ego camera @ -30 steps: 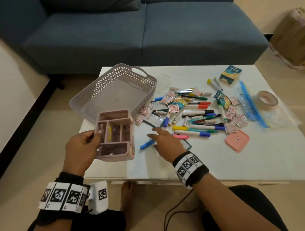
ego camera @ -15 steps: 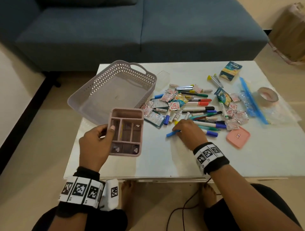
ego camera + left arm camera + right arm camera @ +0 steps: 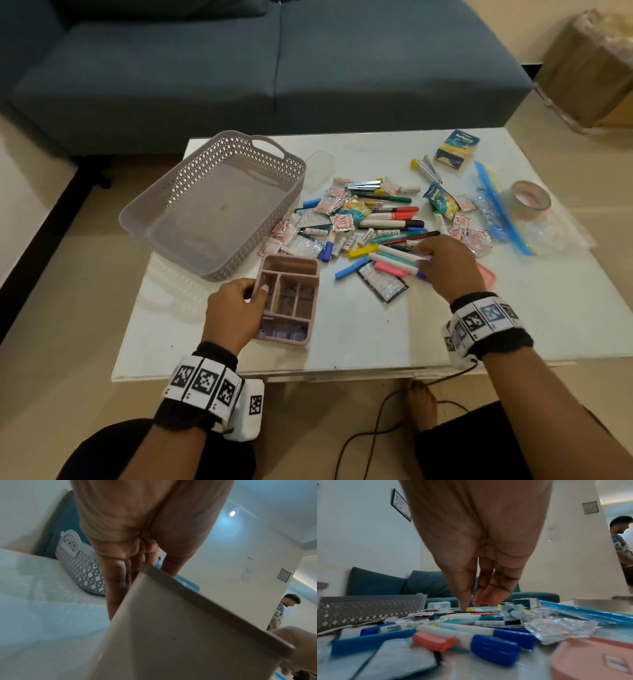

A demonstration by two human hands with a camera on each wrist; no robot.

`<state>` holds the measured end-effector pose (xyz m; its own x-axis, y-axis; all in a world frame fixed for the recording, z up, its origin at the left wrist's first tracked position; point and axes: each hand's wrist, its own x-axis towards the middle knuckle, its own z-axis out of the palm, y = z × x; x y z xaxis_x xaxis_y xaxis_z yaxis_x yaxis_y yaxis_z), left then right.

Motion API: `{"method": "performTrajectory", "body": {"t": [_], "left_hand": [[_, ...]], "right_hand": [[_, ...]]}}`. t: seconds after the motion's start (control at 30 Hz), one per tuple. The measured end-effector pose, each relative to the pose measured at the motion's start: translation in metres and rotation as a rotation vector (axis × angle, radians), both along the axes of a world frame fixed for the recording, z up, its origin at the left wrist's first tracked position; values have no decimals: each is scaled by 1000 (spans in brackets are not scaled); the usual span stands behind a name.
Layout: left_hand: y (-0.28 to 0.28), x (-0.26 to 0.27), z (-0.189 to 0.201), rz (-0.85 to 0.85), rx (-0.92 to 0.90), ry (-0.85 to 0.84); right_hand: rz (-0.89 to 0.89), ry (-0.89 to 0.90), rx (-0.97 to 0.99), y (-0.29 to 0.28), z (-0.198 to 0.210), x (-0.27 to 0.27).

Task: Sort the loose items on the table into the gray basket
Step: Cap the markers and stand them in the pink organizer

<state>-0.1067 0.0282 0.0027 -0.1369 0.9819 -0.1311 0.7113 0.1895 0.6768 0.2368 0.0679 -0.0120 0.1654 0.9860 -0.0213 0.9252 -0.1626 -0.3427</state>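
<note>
Almost nothing is sorted yet. The gray basket (image 3: 212, 205) sits on the far left part of the desk (image 3: 359, 329), tilted with its near corner over the edge, and its floor shows bare, with no item in it as far as the head view tells.

The left hand (image 3: 236, 308) grips the near-left wall of a pink organizer (image 3: 289, 298), thumb hooked over the rim into a compartment; the organizer stands just in front of the basket, and something yellow sits in one of its slots (what it is, I cannot tell).

The right hand (image 3: 448, 263) is down on the pile of markers (image 3: 394, 236). Its fingers (image 3: 465, 599) point down, close together, tips touching the pens, but nothing is visibly pinched or lifted.

Left to do, by my judgement, is nearly everything: the markers, the small sachets (image 3: 337, 205), the stapler (image 3: 363, 185), the small box (image 3: 457, 149), the roll of tape (image 3: 531, 200), the zip bag (image 3: 503, 212) and the pink lid (image 3: 590, 660) all lie loose on the desk.
</note>
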Motion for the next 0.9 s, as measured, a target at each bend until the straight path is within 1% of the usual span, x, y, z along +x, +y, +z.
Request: {"method": "performTrajectory", "body": {"t": [0.07,0.13,0.2,0.27,0.3,0.37,0.4,0.47,0.53,0.57,0.63,0.7,0.73,0.77,0.8,0.83,0.87,0.9], "left_hand": [[0,-1,2,24,-32,-19],[-2,1,9,69,-21,-18],[-6,6,24,70,108,21],[-8,18,44,-2,267,44],[-4,28,55,-58,302,49],[12,56,77,-226,281,74],[26,74,85,-349,239,120],[61,118,94,-610,159,292],[92,164,90,-803,122,410],[104,184,83,-882,107,450],[123,215,61,-993,55,541],[136,232,40,-1042,47,591],[140,237,32,-1051,58,593],[142,242,22,-1060,67,586],[144,245,15,-1072,64,586],[143,249,8,-1091,45,596],[141,251,1,-1104,19,614],[140,250,-4,-1103,4,624]], "right_hand": [[-8,-71,-101,-6,-7,10],[-10,-97,-155,-9,-14,14],[-13,-108,-145,-11,-18,15],[-4,-125,-128,-13,-19,14],[9,-135,-127,-15,-19,13],[35,-148,-127,-20,-19,13],[48,-148,-136,-22,-19,13],[82,-142,-190,-24,-16,16],[95,-84,-219,-26,-10,23],[55,6,-199,-26,-4,28],[-64,283,-88,-26,11,49],[-144,581,79,-25,31,72],[-170,697,167,-26,39,81],[-187,765,233,-26,41,90],[-192,785,257,-25,38,93],[-189,762,222,-25,33,95],[-178,683,131,-25,21,96],[-153,556,18,-25,9,94]]}}
